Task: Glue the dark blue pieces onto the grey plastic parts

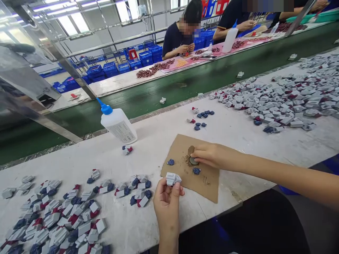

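My left hand [168,203] pinches a light grey moulded piece [172,179] between thumb and fingers, over the near-left edge of a brown cardboard sheet [205,188]. On that sheet my right hand [210,155] has its fingers closed at a small round metal cap [194,161]. Whether the fingertips grip the cap or a small part at it is hidden. A dark blue piece [196,171] lies just below the cap, and another blue piece [171,162] rests near the sheet's left edge. Brown crumbs or stains surround the cap.
A white bottle with blue nozzle [119,125] stands behind. Grey, red and blue assemblies [63,218] are heaped at left; grey pieces [291,102] pile up at right. Small blue pieces [205,114] lie beyond the cardboard. Past a green conveyor belt [140,104], co-workers [174,40] handle small parts.
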A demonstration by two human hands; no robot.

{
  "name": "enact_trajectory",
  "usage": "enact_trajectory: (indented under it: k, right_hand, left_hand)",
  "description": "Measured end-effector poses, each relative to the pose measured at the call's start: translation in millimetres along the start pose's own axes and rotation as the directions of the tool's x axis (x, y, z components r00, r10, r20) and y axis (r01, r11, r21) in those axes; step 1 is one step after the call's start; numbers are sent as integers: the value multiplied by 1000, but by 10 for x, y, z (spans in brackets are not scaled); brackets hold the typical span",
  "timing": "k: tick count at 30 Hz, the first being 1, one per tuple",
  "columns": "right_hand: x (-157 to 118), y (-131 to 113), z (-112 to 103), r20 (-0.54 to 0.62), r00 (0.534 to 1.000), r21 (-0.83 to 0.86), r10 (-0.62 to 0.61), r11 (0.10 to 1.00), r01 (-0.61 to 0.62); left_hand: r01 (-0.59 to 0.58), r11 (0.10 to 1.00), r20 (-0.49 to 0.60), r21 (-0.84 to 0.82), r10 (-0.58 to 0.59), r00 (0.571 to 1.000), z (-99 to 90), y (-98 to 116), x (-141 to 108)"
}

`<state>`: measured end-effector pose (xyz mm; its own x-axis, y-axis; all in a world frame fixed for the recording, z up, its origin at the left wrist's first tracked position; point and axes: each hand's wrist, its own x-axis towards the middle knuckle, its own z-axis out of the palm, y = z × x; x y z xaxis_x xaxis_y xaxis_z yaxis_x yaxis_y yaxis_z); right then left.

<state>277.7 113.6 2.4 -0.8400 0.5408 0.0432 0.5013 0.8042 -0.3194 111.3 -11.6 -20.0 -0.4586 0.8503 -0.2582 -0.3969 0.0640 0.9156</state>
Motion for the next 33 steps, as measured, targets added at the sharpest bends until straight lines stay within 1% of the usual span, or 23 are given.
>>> enact_trajectory:
  k: [2, 5, 7, 9, 11, 12, 13, 14, 15, 17, 18, 19, 20, 21, 22, 26, 31, 33]
  right_hand:
    - [27, 4, 31, 40, 999, -57, -24, 998, 26]
    - [66, -37, 57, 85, 995, -87, -60, 994, 67]
    - [88, -58, 62, 98, 994, -86, -57, 994, 65]
    - [101, -62, 50, 105, 994, -92, -34, 995, 44]
    - [101, -61, 20, 91, 996, -35, -5, 999, 8]
    - [96, -67, -1, 66, 998, 36, 18, 999, -20]
    - [88, -81, -25, 33, 998, 141, 60, 988, -64]
    - [77, -106, -50, 1, 992, 278, 127, 953, -123]
    - [64, -142, -75, -14, 978, 427, 208, 886, -182]
    - [36, -242, -125, 30, 941, 675, 338, 688, -269]
    - [21, -301, -148, 69, 928, 755, 366, 588, -289]
    - [7, -361, -171, 99, 923, 807, 372, 513, -293]
    - [-6, -418, -191, 112, 924, 835, 366, 469, -287]
    - [-18, -470, -211, 108, 927, 849, 360, 452, -274]
    - [-28, -514, -228, 90, 929, 853, 358, 454, -258]
    - [-52, -612, -264, 27, 936, 825, 352, 520, -220]
    - [-64, -639, -264, 12, 951, 808, 309, 557, -192]
    - [-68, -645, -269, 13, 961, 788, 275, 589, -179]
  left_hand:
    - [4, 999, 24, 41, -5, 1000, -3, -10, 2]
    - [10, 991, 77, 134, -21, 997, -31, -32, 36]
    - [4, 985, 107, 173, -23, 994, -47, -43, 63]
    - [4, 984, 114, 177, -25, 993, -50, -41, 76]
    - [23, 987, 113, 156, -41, 993, -32, -21, 65]
    - [35, 990, 104, 133, -49, 993, -17, -4, 51]
    - [49, 993, 93, 106, -59, 994, 3, 15, 31]
    - [65, 995, 81, 78, -71, 994, 25, 36, 8]
    - [86, 995, 72, 49, -89, 993, 48, 56, -17]
    - [131, 991, 65, -6, -130, 989, 90, 90, -63]
    - [154, 988, 70, -31, -152, 986, 106, 103, -81]
    - [173, 983, 73, -57, -168, 983, 119, 112, -96]
    - [186, 979, 74, -82, -180, 981, 128, 119, -107]
    - [194, 976, 72, -102, -188, 980, 134, 124, -115]
    - [200, 973, 71, -114, -193, 979, 139, 128, -122]
    - [201, 973, 79, -116, -193, 978, 154, 146, -148]
    - [155, 984, 83, -88, -148, 985, 180, 174, -180]
    - [140, 988, 77, -69, -135, 988, 188, 181, -185]
